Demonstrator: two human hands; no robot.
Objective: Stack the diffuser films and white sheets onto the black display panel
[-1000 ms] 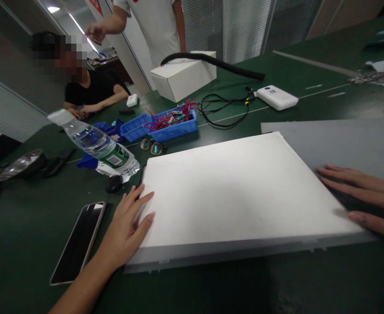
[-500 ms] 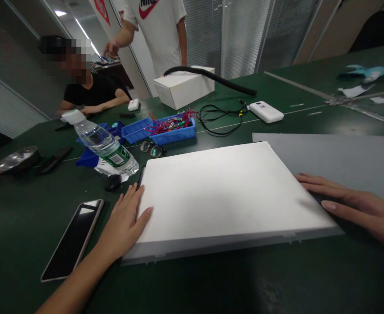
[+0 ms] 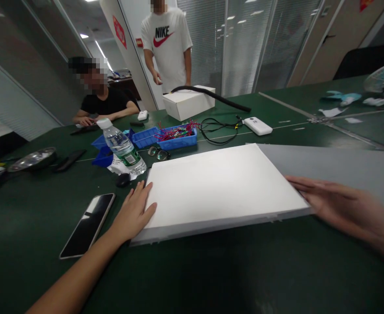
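Left hand point(image 3: 133, 214) lies spread on one edge of the flat white box point(image 3: 218, 187). Right hand point(image 3: 342, 205), at the other edge, is too blurry (thumb hard to see) to tell if it grips. The box is between them.

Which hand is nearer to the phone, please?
Left. The left hand is just beside the phone; the right hand is far off, at the right edge of the white panel.

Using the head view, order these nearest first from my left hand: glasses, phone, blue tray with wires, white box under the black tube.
1. Phone, just left of your left hand
2. Glasses, forward, slightly right
3. Blue tray, behind the glasses
4. White box, behind the tray
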